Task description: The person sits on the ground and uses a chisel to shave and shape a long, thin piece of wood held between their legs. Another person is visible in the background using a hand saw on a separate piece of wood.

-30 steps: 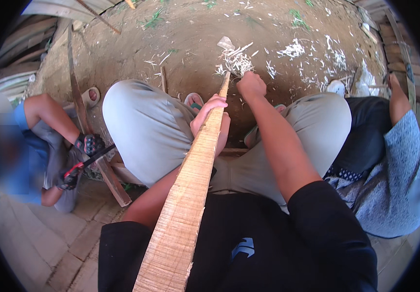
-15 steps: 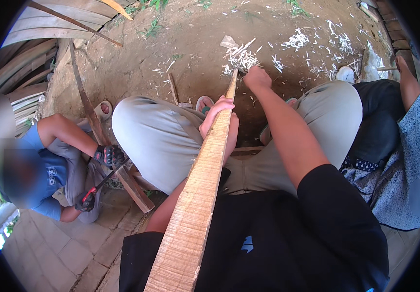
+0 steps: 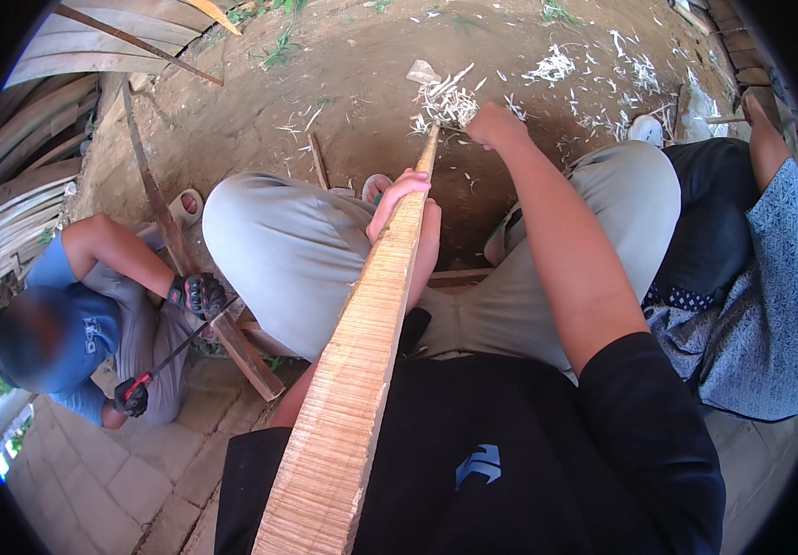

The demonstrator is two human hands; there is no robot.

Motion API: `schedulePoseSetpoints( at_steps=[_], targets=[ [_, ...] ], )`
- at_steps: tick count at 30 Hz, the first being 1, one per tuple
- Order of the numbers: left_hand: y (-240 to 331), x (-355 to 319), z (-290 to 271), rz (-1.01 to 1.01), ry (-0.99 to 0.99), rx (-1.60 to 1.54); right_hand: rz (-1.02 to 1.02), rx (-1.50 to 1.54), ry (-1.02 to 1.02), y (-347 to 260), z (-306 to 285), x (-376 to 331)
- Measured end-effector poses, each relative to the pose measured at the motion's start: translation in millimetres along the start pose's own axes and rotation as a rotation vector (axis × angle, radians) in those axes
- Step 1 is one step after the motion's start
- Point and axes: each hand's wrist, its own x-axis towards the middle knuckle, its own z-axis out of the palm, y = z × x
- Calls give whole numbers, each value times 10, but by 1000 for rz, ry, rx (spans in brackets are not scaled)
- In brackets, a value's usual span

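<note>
A long pale wooden plank [image 3: 339, 388] runs from the lower edge, by my torso, away between my knees and narrows to a point. My left hand [image 3: 405, 208] is wrapped round it near the narrow far end. Just right of that tip my right hand [image 3: 498, 127] is closed in a fist. A thin dark blade-like tool [image 3: 455, 133] shows between the fist and the tip; its handle is hidden in my fingers. Below and beyond the tip a heap of pale wood shavings [image 3: 447, 104] lies on the dirt.
At left a person in dark gloves [image 3: 197, 294] holds a long red-handled tool [image 3: 172, 359] against a wooden beam [image 3: 246, 356]. Another person in patterned cloth [image 3: 760, 314] sits close on my right. A stone [image 3: 423, 71] and more shavings [image 3: 551, 65] lie on the dirt.
My right fist has moved outward and to the right, farther from the plank's tip. My left hand keeps its hold. The gloved person's rear hand has shifted down and left.
</note>
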Motion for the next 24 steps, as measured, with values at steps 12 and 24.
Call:
schedulePoseSetpoints(
  at_steps=[12,24],
  targets=[
    [108,30,-43,-32,-87,104,-49,-128,73,-137,-85,-143],
    [26,-9,-42,-108,-107,81,-63,-186,104,-391,-61,-526]
  ],
)
